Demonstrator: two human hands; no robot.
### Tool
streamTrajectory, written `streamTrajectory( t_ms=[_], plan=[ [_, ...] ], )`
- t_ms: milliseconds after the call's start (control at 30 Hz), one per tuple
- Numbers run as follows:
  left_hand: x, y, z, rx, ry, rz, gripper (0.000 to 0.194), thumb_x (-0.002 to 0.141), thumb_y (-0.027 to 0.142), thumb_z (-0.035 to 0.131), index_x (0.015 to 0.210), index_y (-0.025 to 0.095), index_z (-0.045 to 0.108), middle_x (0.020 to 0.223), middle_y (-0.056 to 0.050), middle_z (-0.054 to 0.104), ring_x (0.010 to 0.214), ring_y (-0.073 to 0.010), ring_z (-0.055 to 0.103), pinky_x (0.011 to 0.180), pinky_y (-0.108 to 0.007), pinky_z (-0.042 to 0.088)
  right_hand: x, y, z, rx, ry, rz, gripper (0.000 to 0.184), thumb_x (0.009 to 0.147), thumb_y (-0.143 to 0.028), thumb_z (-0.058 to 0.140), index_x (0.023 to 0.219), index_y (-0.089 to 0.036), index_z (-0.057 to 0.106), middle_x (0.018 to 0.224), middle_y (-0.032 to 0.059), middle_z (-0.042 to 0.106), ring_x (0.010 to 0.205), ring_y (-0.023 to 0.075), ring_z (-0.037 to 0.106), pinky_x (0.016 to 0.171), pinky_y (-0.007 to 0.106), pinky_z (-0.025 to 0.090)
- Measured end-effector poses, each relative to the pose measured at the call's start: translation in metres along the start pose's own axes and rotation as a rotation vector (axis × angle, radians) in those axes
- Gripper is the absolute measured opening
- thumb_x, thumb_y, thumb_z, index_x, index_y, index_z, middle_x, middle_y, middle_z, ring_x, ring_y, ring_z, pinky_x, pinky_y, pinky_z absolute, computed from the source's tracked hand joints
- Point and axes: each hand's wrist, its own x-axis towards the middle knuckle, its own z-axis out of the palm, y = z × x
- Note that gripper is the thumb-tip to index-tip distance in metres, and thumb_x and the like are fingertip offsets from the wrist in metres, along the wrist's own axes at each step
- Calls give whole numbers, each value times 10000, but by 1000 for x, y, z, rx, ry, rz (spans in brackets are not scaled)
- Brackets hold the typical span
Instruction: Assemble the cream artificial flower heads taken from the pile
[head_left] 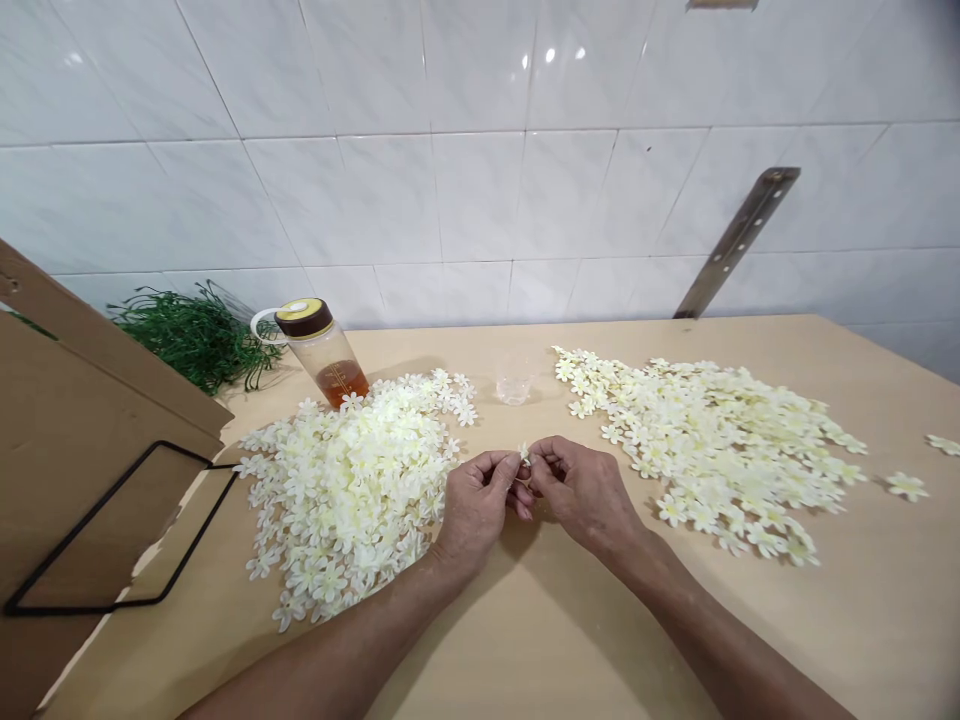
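Note:
My left hand (480, 497) and my right hand (574, 488) meet over the middle of the table, fingertips pinched together. Between them shows a small pale artificial flower (524, 455), mostly hidden by the fingers. Both hands appear to grip it. Just left of my left hand lies a heaped pile of white artificial flowers (360, 490). A flatter spread of cream flowers (712, 440) covers the table to the right of my right hand. Beyond my fingers stands a small clear cup (513, 382).
A bottle (322, 350) with amber liquid stands behind the left pile, near green artificial stems (199, 335). At left are a cardboard box (90, 450) and a black wire frame (176, 580). A metal bracket (739, 240) leans by the tiled wall (480, 200). Loose flowers (906, 487) lie far right.

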Motion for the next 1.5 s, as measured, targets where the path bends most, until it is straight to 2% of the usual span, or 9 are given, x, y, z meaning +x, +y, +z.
streamTrajectory(
  t_ms=[467, 767, 933, 1100, 1500],
  plan=[
    [0, -4, 0, -1, -1, 27, 321, 831, 426, 643, 808, 107, 675, 592, -22, 645, 428, -91, 556, 461, -210, 487, 0, 1, 1, 19, 26, 10, 204, 855, -294, 498, 778, -212, 668, 645, -9, 694, 574, 143, 619, 565, 230, 440],
    [0, -4, -1, -8, 3, 46, 315, 857, 409, 615, 803, 105, 677, 610, -28, 650, 447, -95, 560, 456, -211, 495, 2, 7, 0, 71, -43, -21, 239, 888, -315, 490, 883, -223, 710, 693, 3, 723, 629, 165, 665, 594, 241, 483],
    [-1, -1, 0, 4, -22, 55, 289, 838, 396, 646, 877, 115, 706, 618, -18, 658, 459, -94, 571, 469, -210, 507, 5, 10, -3, 99, -83, 3, 239, 883, -346, 519, 881, -234, 731, 703, 1, 724, 647, 169, 672, 609, 242, 503],
    [-1, -2, 1, 20, -5, 54, 293, 821, 398, 667, 897, 120, 719, 580, -3, 643, 426, -90, 566, 448, -200, 490, 7, 12, -5, 105, -85, 31, 245, 876, -365, 534, 878, -235, 742, 688, 2, 725, 644, 175, 679, 600, 245, 512],
    [1, -5, -1, 41, -54, 65, 321, 869, 422, 601, 883, 117, 701, 615, -17, 656, 424, -88, 567, 463, -202, 490, 5, 11, -4, 116, -78, 60, 255, 877, -382, 529, 863, -239, 739, 721, 9, 737, 671, 185, 691, 601, 247, 525]
  ],
)
